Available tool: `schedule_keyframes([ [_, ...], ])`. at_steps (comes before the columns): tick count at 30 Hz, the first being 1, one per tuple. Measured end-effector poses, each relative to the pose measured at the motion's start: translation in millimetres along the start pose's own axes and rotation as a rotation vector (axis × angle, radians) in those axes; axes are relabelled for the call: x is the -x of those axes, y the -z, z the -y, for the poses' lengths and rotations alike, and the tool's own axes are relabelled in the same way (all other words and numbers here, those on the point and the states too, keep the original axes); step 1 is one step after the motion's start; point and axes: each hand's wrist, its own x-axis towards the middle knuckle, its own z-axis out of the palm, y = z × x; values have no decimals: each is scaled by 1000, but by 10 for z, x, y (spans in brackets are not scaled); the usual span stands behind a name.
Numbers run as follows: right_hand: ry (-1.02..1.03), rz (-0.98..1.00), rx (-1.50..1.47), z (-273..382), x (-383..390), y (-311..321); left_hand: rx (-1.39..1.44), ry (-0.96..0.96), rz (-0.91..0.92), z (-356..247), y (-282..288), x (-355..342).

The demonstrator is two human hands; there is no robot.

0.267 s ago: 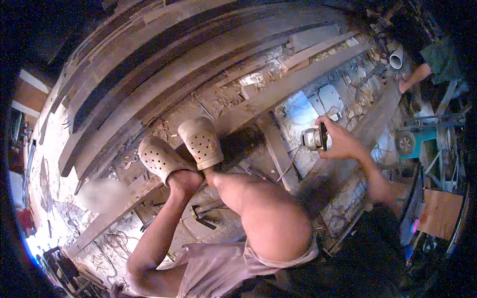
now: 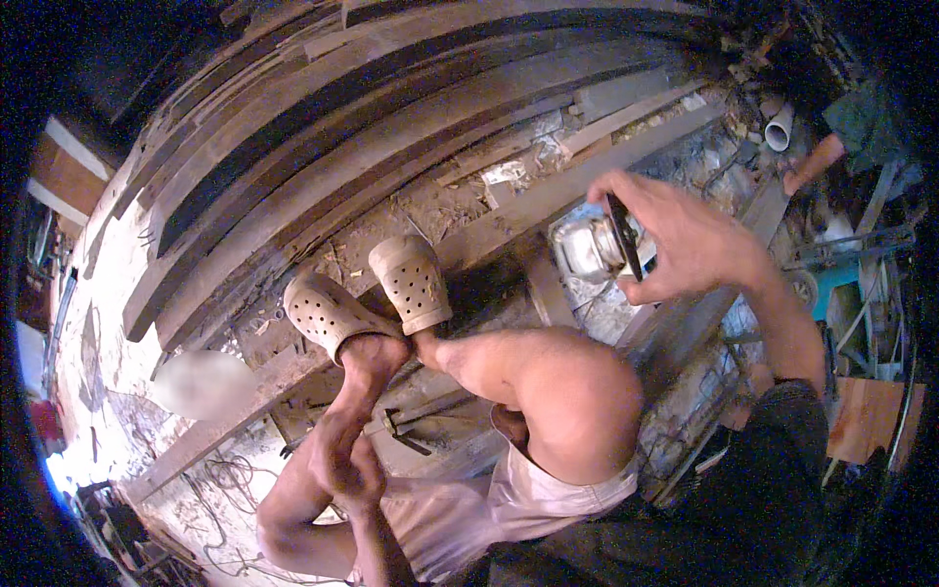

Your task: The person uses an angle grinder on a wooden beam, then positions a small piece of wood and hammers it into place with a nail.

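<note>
My right hand (image 2: 690, 245) grips a silver angle grinder (image 2: 587, 247) with a dark disc (image 2: 622, 235), held above a long wooden plank (image 2: 548, 201). I sit with knees bent, and my two feet in beige perforated clogs (image 2: 411, 279) rest on the planks. Low in the view, my left hand (image 2: 344, 468) lies against my left shin with its fingers curled round it. A small metal tool (image 2: 401, 430) lies on the ground under my leg.
Long dark boards (image 2: 323, 127) are stacked across the far side, with wood shavings between them. Another person's arm (image 2: 817, 157) and a white pipe end (image 2: 780, 127) are at the top right. Cables (image 2: 230, 474) lie at the lower left, and cluttered equipment stands at the right.
My right hand has lifted the grinder a little up and nearer to the camera. My left hand now shows against my shin.
</note>
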Motion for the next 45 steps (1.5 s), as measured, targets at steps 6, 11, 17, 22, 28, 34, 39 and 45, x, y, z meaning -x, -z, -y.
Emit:
schedule_keyframes([
  [6, 307, -159, 20, 821, -538, 637, 314, 32, 93, -365, -850, -794],
  [11, 485, -145, -50, 1687, -862, 831, 323, 305, 78, -548, -955, -938],
  [17, 529, -43, -443, 2144, -1109, 423, 672, -47, -453, 459, -866, -639],
  [22, 597, 101, -738, 2114, -1218, 255, 485, 59, -472, -208, -483, -329],
  [28, 402, -25, -691, 1759, -756, 224, 362, 23, -501, -782, -137, -598],
  [34, 143, 114, -589, 1522, 87, -249, 143, 51, -297, -1008, -130, -787],
  [39, 161, -223, -974, 1551, 87, -1170, -159, 55, -121, -831, -427, -495],
  [45, -29, -292, -1625, 1262, -249, -1992, -66, 166, 81, -862, -870, -226],
])
